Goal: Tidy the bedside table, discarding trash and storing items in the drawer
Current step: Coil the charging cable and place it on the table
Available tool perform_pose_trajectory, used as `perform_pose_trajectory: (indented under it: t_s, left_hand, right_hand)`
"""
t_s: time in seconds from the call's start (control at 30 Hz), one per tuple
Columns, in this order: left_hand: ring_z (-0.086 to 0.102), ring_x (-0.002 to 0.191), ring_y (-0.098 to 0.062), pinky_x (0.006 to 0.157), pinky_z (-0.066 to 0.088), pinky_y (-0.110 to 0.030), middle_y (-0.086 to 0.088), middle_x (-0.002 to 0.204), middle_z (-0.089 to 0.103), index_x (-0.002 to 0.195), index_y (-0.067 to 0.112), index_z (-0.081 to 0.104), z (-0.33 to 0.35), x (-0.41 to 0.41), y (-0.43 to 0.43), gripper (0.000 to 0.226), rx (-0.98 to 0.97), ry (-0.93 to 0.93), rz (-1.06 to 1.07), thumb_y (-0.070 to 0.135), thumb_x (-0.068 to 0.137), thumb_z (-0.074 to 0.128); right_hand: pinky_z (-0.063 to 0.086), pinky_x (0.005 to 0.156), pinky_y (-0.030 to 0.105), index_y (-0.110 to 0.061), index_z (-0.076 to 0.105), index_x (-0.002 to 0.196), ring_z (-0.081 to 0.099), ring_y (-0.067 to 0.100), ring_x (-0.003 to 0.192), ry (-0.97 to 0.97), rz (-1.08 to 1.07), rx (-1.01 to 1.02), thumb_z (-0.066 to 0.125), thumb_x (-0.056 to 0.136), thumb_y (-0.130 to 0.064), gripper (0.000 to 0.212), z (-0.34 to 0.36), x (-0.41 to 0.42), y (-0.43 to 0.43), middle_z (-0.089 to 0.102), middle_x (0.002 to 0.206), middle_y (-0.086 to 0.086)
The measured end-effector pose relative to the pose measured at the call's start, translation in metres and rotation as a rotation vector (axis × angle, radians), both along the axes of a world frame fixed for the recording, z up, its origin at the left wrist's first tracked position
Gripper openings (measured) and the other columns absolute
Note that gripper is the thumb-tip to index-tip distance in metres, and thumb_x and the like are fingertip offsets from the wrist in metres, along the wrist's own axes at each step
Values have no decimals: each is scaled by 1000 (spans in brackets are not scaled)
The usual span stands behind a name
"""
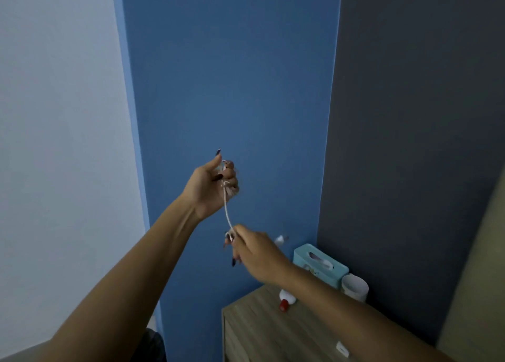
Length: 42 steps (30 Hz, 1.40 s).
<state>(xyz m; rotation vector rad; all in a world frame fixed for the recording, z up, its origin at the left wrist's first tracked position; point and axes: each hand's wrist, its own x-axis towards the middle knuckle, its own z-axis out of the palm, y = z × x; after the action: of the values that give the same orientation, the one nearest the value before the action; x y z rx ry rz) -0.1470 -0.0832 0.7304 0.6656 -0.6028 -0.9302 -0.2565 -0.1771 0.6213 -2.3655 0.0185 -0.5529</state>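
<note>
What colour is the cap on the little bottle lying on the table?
Red. The cap on the white bottle shows best in the head view, the only one.

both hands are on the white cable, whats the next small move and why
Probably bring the right hand up and lay another loop of the white cable onto the bundle the left hand grips. A straight stretch runs between the hands and the loose end dangles past the right hand, so it looks only partly coiled.

matt wood-grain bedside table (262,331), seemingly glossy plastic tissue box (338,270)
</note>
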Motion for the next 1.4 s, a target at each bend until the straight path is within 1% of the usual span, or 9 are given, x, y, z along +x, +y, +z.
perform_pose_trajectory:
  t_s: [0.1, 0.37, 0.47, 0.6, 0.77, 0.9, 1.03, 1.13, 1.4]
  left_hand:
    - [33, 35, -8, 44, 32, -17, 6, 39, 36, 68, 18, 39, 4, -16, -5, 38, -6, -76, -127, 36, 100, 33]
    - [22, 34, -7, 44, 21, -24, 8, 40, 28, 59, 16, 41, -11, -43, -1, 40, 399, -614, -302, 33, 95, 35]
    - [16, 38, -10, 47, 16, -27, 7, 40, 26, 58, 16, 38, -17, -42, -2, 42, 490, -699, -320, 33, 96, 34]
    - [21, 35, -9, 45, 20, -25, 6, 40, 26, 58, 16, 36, -20, -36, -5, 39, 460, -713, -241, 35, 92, 40]
    - [30, 44, -15, 51, 30, -28, -3, 51, 27, 63, 11, 41, -20, -29, -10, 31, 350, -783, -45, 33, 84, 41]
    - [33, 44, -13, 53, 29, -29, 2, 48, 39, 59, 13, 48, -25, -28, -16, 46, 252, -736, 57, 36, 94, 28]
    - [40, 41, -13, 50, 38, -21, 3, 39, 41, 58, 12, 38, -27, -27, -18, 61, 173, -565, 99, 59, 95, 30]
    - [38, 36, -12, 41, 37, -20, 1, 38, 39, 55, 12, 35, -28, -29, -17, 59, 130, -417, 60, 57, 92, 40]
    - [15, 35, -14, 41, 20, -24, 4, 30, 28, 37, 20, 34, -21, -22, -17, 63, 95, -350, -97, 50, 93, 37]
  right_hand:
    - [55, 70, 33, -20, 60, 94, 66, 12, 70, 111, 43, 81, 35, 100, -21, 26, -15, 8, -5, 69, 80, 3]
    - [44, 49, 26, -22, 65, 75, 51, 7, 45, 250, -55, 70, 54, 91, -25, 20, 47, 10, -76, 55, 60, -1]
    - [31, 44, 23, -21, 72, 93, 38, 11, 46, 206, 7, 280, 49, 84, -10, 27, 83, -4, -84, 52, 58, -2]
    - [33, 46, 21, -22, 74, 95, 41, 3, 43, 171, 39, 204, 43, 81, -22, 34, 113, -24, -72, 51, 49, -16]
    - [53, 56, 37, -16, 57, 103, 54, 12, 54, 59, -52, 216, 51, 87, -13, 18, 124, -41, -52, 68, 70, -1]
    - [55, 84, 51, -20, 55, 103, 71, 22, 75, -60, -112, 189, 61, 85, -13, 21, 119, -48, -39, 74, 83, 3]
    - [60, 69, 30, -14, 48, 117, 74, 19, 74, -122, -21, 582, 68, 85, -6, 39, 104, -46, -24, 75, 89, 10]
    - [62, 70, 33, -13, 42, 131, 74, 26, 81, 10, 89, 896, 71, 83, -1, 58, 99, -45, -25, 74, 96, 17]
    - [60, 67, 28, -14, 55, 116, 75, 26, 85, 123, 75, 774, 73, 84, -5, 38, 90, -42, -35, 75, 97, 19]
